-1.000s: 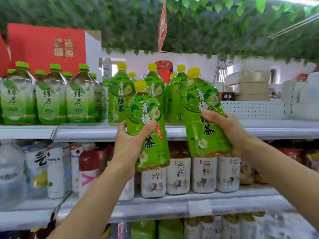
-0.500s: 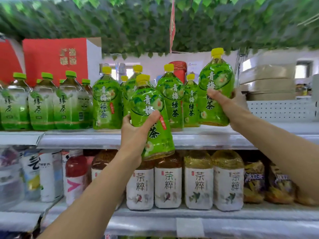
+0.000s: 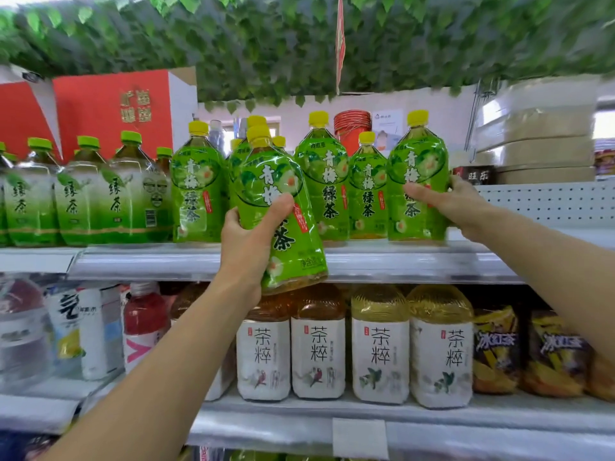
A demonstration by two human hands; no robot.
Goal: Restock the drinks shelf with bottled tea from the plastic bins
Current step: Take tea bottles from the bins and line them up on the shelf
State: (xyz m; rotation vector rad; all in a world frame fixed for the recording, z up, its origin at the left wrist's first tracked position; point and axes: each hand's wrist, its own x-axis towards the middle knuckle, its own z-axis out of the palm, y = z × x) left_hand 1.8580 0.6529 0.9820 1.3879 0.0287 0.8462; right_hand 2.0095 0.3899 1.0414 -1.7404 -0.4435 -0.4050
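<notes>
Green plum tea, two bottles, both in hand.
Left hand (image 3: 248, 247) grips tilted bottle (image 3: 283, 207) before upper shelf (image 3: 166, 261); right hand (image 3: 456, 202) clasps upright bottle (image 3: 416, 168) standing on it.

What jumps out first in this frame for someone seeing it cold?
Two bright green tea bottles with yellow caps, one in each hand. The left hand holds its tilted bottle in front of the upper shelf edge; the right hand grips the other bottle, upright at the right end of the matching row. Above hangs leafy green decor.
</notes>
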